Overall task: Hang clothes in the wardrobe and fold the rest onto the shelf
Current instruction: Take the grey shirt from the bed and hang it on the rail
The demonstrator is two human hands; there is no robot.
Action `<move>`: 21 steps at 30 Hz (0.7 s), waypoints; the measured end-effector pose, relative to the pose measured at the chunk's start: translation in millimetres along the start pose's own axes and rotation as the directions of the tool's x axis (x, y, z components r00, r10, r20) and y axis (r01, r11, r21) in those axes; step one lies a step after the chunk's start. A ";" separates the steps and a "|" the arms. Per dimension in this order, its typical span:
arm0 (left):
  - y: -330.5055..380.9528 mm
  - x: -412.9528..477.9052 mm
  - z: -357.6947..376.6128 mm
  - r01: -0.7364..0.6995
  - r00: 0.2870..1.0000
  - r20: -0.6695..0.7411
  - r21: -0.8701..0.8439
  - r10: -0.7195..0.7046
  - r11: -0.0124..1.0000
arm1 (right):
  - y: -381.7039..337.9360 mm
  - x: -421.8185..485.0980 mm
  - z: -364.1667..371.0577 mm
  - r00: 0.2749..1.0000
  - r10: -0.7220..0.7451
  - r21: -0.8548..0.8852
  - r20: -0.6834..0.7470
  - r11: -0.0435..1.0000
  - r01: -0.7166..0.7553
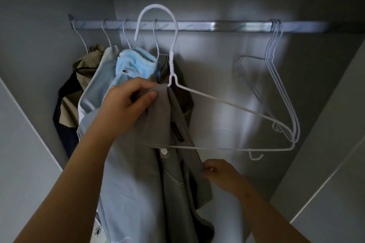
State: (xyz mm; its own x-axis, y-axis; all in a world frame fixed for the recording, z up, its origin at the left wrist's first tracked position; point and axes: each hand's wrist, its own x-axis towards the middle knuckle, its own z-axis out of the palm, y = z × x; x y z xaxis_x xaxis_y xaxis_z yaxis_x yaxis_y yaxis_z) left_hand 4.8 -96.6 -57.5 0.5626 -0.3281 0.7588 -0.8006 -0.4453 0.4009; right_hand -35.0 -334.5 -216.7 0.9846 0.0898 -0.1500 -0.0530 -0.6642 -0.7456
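Head view: the grey shirt (pixel 158 120) looks soft, light and floppy, half-threaded on the white hanger (pixel 171 65) below the rail (pixel 217 25). I'd hold it by the collar. My left hand (pixel 128 98) pinches cloth beside the hanger's neck, and my right hand (pixel 219 169) pinches the shirt's edge lower down.

- wire hanger (pixel 171 65): plain white
- grey shirt (pixel 158 120): mid grey, no pattern; button (pixel 164 151) white, neck label (pixel 177 132) black
- fleece top (pixel 134 63): light blue, pale scalloped edge
- satin garment (pixel 94 89): silvery grey-blue
- jacket (pixel 67 104): khaki and navy blocks
- rail (pixel 217 25): silver, repeated grey lettering
- spare hangers (pixel 284 89): white
- wardrobe wall (pixel 217 77): grey
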 end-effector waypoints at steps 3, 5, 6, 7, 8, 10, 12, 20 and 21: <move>-11.9 -4.8 -9.5 0.030 0.997 0.065 0.068 -0.035 0.997 | 14.1 -0.8 -7.1 0.967 -0.004 0.103 -0.256 0.994 0.031; -16.2 -8.1 -18.0 0.073 0.986 0.147 0.052 -0.080 0.996 | 20.5 -1.3 -15.3 0.933 -0.016 0.255 -0.361 0.960 0.115; -16.8 -9.8 -21.8 0.088 0.975 0.201 0.027 -0.091 0.996 | 22.5 -1.1 -18.7 0.925 -0.026 0.309 -0.380 0.939 0.153; -18.2 -12.0 -24.9 0.101 0.963 0.250 0.007 -0.099 0.995 | 23.9 -0.3 -21.5 0.916 -0.033 0.330 -0.401 0.927 0.178; -19.9 -14.7 -27.0 0.113 0.952 0.287 0.001 -0.109 0.994 | 25.2 1.1 -23.6 0.902 -0.041 0.322 -0.430 0.926 0.195; -26.6 -21.7 -29.8 0.160 0.934 0.324 -0.014 -0.147 0.987 | 26.9 3.0 -25.9 0.886 -0.054 0.286 -0.461 0.936 0.206; -34.9 -28.6 -31.6 0.218 0.929 0.313 -0.041 -0.195 0.975 | 29.7 1.6 -30.0 0.912 -0.019 0.333 -0.411 0.928 0.169; -50.1 -49.6 -29.3 0.267 0.805 0.441 0.326 -0.395 0.907 | 24.8 -6.8 -40.9 0.964 0.206 0.493 -0.167 0.864 -0.099; -48.7 -51.2 -24.6 0.262 0.808 0.403 0.410 -0.431 0.874 | 21.4 -5.6 -38.3 0.958 0.227 0.504 -0.175 0.857 -0.111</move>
State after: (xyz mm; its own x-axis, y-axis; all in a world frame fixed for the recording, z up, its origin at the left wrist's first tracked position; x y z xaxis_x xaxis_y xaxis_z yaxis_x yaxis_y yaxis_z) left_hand 9.9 -37.7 -103.3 0.8823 -0.4087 0.2334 -0.4677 -0.8164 0.3386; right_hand -35.4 -377.6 -206.9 0.9604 -0.1943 -0.1996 -0.2387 -0.2049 -0.9492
